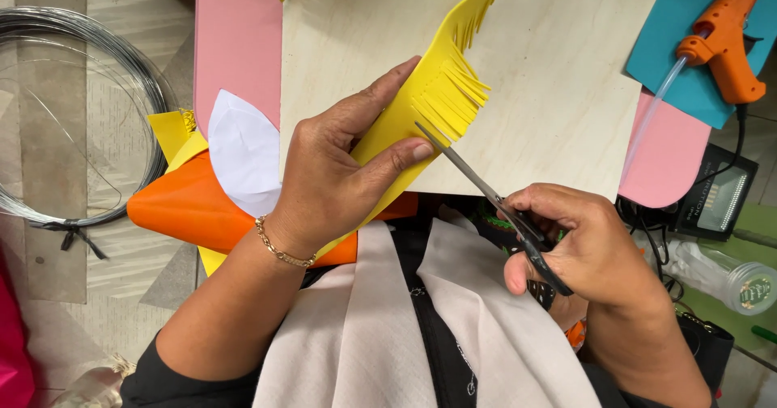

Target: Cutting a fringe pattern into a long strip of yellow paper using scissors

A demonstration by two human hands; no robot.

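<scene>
Your left hand [332, 177] pinches the yellow foam strip [421, 92] between thumb and fingers; the strip's long axis runs diagonally, lower left to upper right, fringed edge facing right. Your right hand [583, 250] is closed around the scissors [486, 189], blades open, tips at the strip's edge just beside your left thumb. Strip lies up-left of the right hand. Orange glue gun [724, 40] rests top right on a teal sheet [688, 84]; wire coil [73, 108] left; clear jar [732, 278] with printed lid right
</scene>
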